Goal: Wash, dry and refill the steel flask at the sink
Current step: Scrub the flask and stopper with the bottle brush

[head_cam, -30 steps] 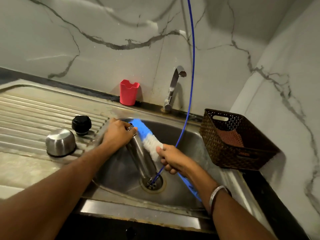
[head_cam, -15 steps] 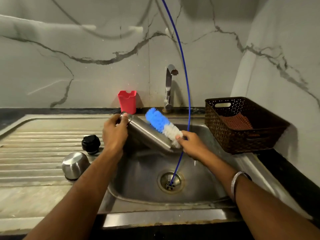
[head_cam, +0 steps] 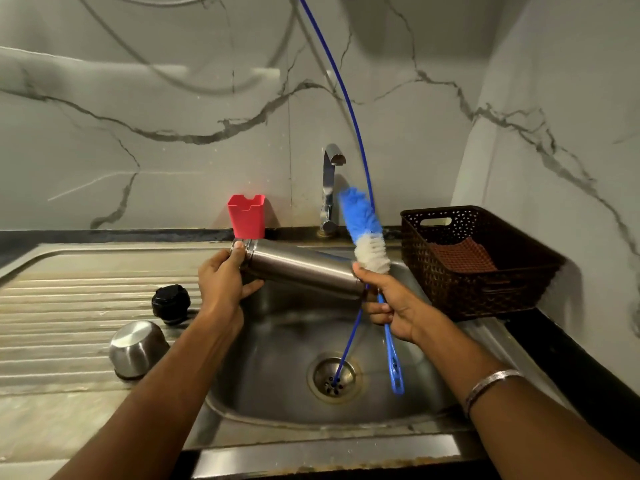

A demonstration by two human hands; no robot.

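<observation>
The steel flask [head_cam: 301, 266] lies nearly level above the sink basin [head_cam: 277, 368], its open mouth pointing left. My left hand [head_cam: 223, 278] grips it near the mouth. My right hand [head_cam: 391, 301] holds the blue-and-white bottle brush [head_cam: 363, 230] by its blue handle, bristles pointing up just right of the flask's base, outside the flask. The flask's black stopper [head_cam: 171, 303] and steel cup lid [head_cam: 136, 348] rest on the ribbed draining board at left.
A tap [head_cam: 329, 188] stands behind the basin. A thin blue hose [head_cam: 349, 109] hangs from above into the drain [head_cam: 334, 379]. A red holder [head_cam: 246, 216] sits at the back; a brown basket [head_cam: 478, 261] with a cloth stands right.
The flask has been lifted from the basin to a nearly level pose. The brush has swung from alongside the flask to upright at its base. The view has tilted up.
</observation>
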